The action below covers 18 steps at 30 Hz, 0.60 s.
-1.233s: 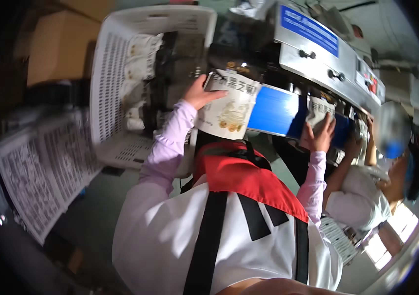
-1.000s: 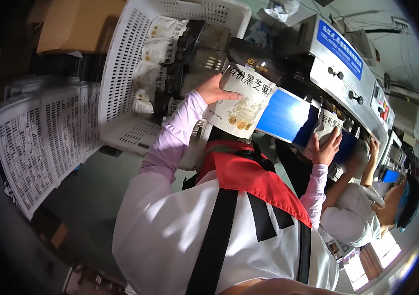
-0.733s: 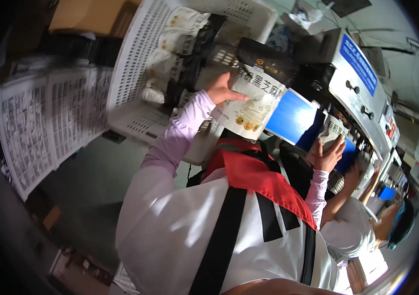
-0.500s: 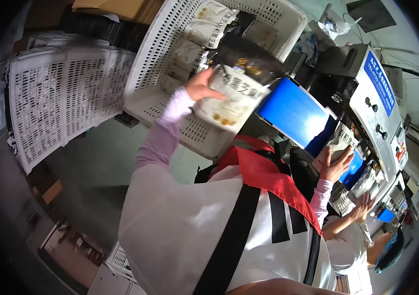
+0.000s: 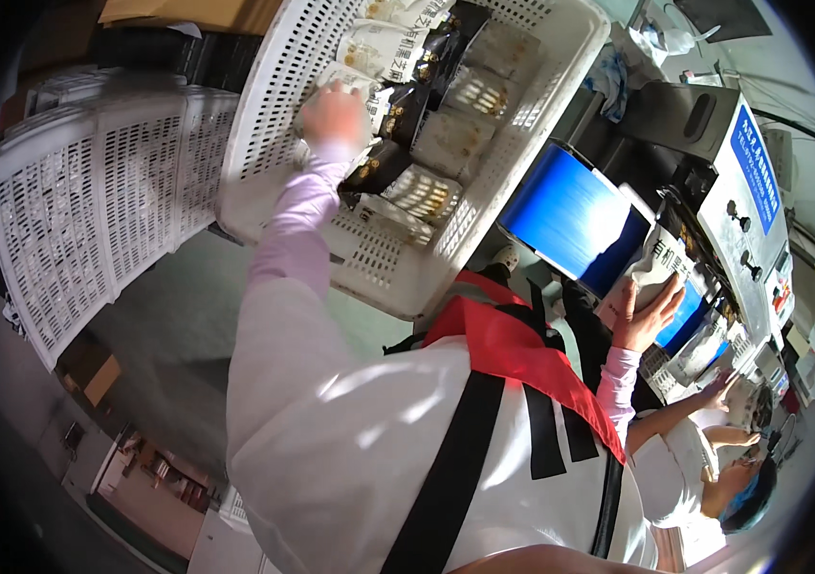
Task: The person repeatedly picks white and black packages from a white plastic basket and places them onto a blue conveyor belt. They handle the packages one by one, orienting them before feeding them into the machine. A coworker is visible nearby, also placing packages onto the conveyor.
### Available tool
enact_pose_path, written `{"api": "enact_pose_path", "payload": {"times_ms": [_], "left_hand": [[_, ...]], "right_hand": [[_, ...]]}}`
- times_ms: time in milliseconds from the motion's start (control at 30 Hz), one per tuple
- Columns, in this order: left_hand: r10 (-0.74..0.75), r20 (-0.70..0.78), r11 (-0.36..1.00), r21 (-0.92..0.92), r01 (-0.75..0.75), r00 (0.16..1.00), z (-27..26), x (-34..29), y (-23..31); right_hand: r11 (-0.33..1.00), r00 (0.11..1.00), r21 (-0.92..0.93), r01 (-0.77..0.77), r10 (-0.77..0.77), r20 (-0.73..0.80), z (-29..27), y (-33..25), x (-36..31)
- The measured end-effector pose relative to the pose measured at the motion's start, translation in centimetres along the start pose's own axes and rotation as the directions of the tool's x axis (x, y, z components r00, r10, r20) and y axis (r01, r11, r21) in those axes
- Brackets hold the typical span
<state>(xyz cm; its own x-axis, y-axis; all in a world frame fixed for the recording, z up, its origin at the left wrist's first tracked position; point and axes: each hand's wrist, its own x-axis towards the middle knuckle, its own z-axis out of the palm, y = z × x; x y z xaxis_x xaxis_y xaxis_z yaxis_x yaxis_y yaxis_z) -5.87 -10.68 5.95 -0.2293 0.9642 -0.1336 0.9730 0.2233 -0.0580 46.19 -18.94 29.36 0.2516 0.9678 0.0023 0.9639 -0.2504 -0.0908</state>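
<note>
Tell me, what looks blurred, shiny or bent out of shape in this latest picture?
Head view: the left hand is smeared by blur, while the right hand is fairly sharp; head view: a bright sheen lies on the blue belt, with dark shadow alongside; head view: fisheye distortion bows the white perforated crates, and the corners fade to black.
</note>
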Motion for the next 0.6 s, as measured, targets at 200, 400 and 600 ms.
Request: {"api": "enact_pose_path", "payload": {"times_ms": [200, 400, 600], "left_hand": [[-0.645, 0.106, 0.610, -0.526, 0.593, 0.757, 7.5, -8.4, 3.4], [-0.688, 0.453, 0.564, -0.158, 0.811, 0.567, 4.5, -3.1, 4.9], [-0.674, 0.312, 0.574, -0.349, 0.741, 0.669, 9.4, -1.6, 0.1]], "right_hand": [[0.998, 0.999, 0.027, 0.050, -0.050, -0.007, 0.0, -2.2, -0.2], [0.988, 0.993, 0.103, 0.118, -0.118, -0.010, -0.2, -3.4, -0.3], [0.964, 0.981, 0.180, 0.196, -0.192, -0.041, 0.3, -4.8, -0.2]]}}
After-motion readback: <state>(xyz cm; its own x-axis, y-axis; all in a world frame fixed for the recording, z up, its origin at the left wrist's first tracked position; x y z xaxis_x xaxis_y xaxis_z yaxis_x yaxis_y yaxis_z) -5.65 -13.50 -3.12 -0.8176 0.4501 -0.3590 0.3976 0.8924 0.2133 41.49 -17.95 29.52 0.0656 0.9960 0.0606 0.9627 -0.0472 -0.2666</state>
